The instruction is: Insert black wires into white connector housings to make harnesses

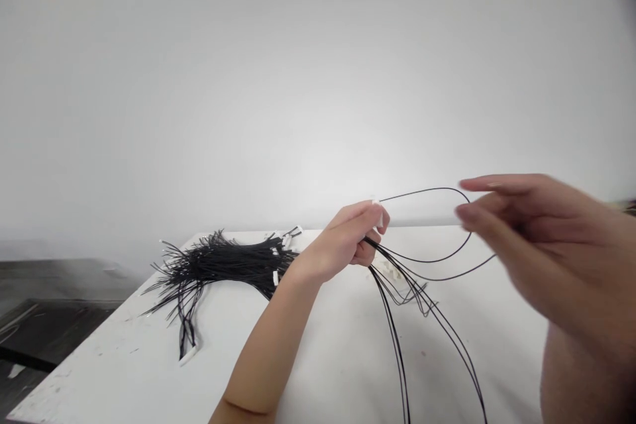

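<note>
Black wires (380,248) hang from your left hand (348,232), which pinches a white plug (380,215) that one wire meets; your right hand (536,232) has parted fingertips.

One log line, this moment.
left hand: holding white connector, black wires | right hand: at wire loop, grip unclear | table: black wire bundle

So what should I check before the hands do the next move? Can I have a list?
1. Left hand holding the white plug: ok.
2. Looped wire running from the plug towards the right hand: ok.
3. Right hand gripping a wire: cannot tell; its thumb and pointing finger look apart.
4. Wire pushed fully into the plug: cannot tell, too small.
5. Big black wire pile on the table: ok.
</note>
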The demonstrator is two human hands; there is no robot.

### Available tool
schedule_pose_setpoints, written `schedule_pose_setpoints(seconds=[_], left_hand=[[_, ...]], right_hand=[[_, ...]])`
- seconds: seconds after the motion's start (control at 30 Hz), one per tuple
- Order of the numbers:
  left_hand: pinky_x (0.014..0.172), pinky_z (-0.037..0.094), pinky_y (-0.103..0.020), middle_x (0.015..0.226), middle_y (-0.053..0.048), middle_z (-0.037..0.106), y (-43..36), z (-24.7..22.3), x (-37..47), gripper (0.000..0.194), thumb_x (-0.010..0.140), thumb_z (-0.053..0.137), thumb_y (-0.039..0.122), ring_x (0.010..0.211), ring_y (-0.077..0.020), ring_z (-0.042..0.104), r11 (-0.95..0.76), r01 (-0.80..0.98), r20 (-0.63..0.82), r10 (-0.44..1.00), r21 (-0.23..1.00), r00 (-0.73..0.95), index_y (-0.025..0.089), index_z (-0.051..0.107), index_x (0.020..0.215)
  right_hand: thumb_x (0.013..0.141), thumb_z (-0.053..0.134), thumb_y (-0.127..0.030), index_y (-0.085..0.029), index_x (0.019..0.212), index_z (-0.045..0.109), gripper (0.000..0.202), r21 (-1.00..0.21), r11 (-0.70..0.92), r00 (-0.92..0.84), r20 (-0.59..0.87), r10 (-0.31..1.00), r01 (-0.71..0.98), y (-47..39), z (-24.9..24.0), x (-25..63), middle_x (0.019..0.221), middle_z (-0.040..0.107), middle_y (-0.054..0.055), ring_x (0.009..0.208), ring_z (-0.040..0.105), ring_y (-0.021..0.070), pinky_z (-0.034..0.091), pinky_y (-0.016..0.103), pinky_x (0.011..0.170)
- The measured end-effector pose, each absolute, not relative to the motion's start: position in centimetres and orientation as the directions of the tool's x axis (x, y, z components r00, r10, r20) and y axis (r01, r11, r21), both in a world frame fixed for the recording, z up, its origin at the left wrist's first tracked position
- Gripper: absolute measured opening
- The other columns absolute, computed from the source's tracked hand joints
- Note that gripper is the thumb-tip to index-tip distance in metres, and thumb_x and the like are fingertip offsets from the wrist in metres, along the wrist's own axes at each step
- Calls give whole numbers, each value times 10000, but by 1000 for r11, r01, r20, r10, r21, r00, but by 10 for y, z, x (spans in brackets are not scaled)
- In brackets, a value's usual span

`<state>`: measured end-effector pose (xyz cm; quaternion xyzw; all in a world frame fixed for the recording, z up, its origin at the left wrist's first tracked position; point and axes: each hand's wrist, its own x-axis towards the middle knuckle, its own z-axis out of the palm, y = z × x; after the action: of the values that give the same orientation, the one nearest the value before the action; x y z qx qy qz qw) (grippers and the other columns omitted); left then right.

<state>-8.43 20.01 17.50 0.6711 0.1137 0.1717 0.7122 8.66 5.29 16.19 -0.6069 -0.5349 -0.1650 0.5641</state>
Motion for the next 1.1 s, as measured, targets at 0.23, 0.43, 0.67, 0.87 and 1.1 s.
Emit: schedule_pose_setpoints(seconds=[0.23,0.43,0.67,0.87,1.1], left_hand=[[456,127,-202,600,76,215,198,179,-84,374,920,489,487,476,-31,169,23,-59,45,388,998,920,172,436,725],[457,126,-197,641,64,230,197,177,-83,385,924,473,494,494,-33,166,-11,-61,60,396,998,916,171,428,720],[455,177,-192,652,54,189,193,177,-84,364,938,446,479,535,-62,162,-84,-64,94,415,994,905,183,430,726],[455,204,-201,655,51,194,193,177,-85,355,938,437,475,527,-64,193,-148,-39,100,431,988,897,186,436,732],[452,178,-198,685,47,260,196,177,-85,389,926,449,504,504,-34,244,-160,-20,91,444,987,891,176,403,721]], right_hand=[[954,480,-307,-243,997,445,85,-499,216,273,730,627,839,72,161,61,848,666,-1,620,583,96,436,223,495],[951,479,-226,-217,915,487,38,-357,188,181,780,599,915,77,162,60,733,603,-20,500,475,66,394,210,452],[936,510,-185,-203,880,515,60,-257,178,132,846,517,950,84,161,55,766,618,-7,600,533,83,418,217,523],[938,517,-194,-200,882,521,57,-158,134,76,876,476,978,86,157,56,773,625,3,634,549,92,419,222,530],[839,635,-116,-197,857,507,153,325,-88,-280,900,334,942,89,159,62,706,644,-5,610,534,119,372,278,528]])
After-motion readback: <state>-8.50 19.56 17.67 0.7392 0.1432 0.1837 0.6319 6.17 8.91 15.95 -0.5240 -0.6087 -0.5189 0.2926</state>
